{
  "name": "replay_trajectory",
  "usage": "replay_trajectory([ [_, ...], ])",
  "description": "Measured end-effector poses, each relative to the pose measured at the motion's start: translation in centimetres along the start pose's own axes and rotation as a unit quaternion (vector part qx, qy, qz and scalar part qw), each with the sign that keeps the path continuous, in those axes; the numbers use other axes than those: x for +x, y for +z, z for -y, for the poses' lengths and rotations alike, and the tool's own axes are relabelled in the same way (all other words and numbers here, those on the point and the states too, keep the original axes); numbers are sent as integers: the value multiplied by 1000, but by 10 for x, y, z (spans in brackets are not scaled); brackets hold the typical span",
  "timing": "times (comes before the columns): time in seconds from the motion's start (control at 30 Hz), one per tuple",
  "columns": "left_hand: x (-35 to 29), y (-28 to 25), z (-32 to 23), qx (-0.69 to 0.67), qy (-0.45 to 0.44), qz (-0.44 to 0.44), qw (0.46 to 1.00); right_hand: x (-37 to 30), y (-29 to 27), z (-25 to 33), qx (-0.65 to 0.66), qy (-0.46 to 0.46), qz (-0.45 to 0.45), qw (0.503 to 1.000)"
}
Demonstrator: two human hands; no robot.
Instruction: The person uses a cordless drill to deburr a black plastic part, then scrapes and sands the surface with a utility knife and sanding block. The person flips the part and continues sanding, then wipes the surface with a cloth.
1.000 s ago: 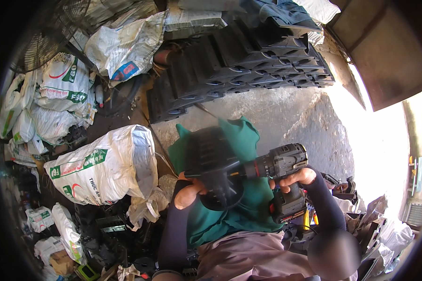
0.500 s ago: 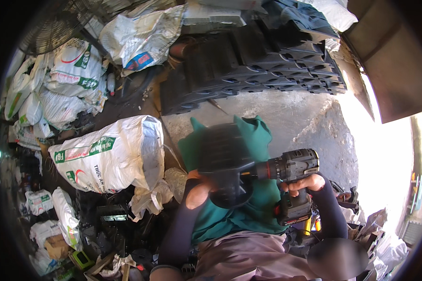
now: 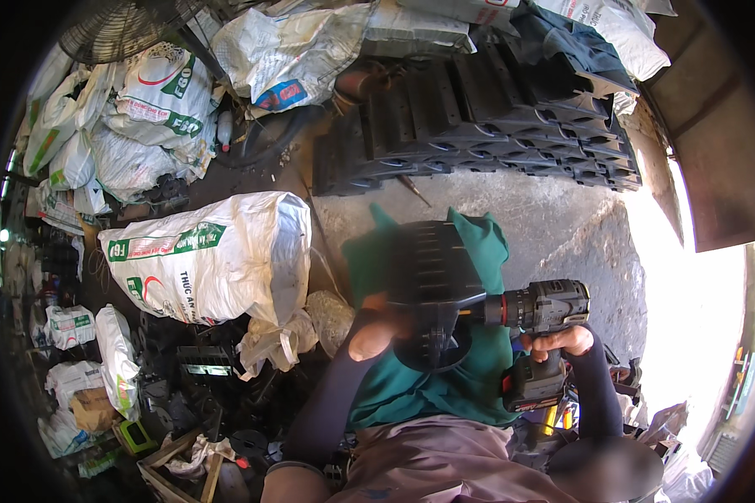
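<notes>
Probably a cluttered workshop yard: stacked black plastic parts [image 3: 478, 117], filled sacks [image 3: 218, 260].

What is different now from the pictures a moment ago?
Little has changed. The left hand still holds the black plastic part and the right hand still grips the cordless drill, its nose against the part. The camera has tilted a little, so the white sack and black stack sit slightly differently.

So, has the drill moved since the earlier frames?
No: the drill sits as far below the stack of black parts as before; only the view shifted.
</notes>
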State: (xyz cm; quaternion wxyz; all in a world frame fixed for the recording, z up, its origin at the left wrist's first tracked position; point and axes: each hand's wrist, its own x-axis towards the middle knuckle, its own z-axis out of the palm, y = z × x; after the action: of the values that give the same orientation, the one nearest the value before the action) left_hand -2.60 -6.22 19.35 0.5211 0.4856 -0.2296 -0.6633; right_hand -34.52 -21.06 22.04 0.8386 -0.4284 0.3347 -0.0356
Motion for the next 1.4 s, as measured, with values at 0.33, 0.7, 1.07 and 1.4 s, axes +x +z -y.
replay_trajectory([
  [0.33,-2,0,1,3,40,27,999,-1,7,5,-3,-9,2,1000],
  [0.7,3,-5,0,5,34,43,999,-1,7,-1,-45,-12,-61,997],
  [1.07,0,-2,6,-43,83,45,995,1,4,-4,34,-49,0,998],
  [1.4,-3,0,3,-29,50,30,998,10,0,6,-6,-20,60,998],
])
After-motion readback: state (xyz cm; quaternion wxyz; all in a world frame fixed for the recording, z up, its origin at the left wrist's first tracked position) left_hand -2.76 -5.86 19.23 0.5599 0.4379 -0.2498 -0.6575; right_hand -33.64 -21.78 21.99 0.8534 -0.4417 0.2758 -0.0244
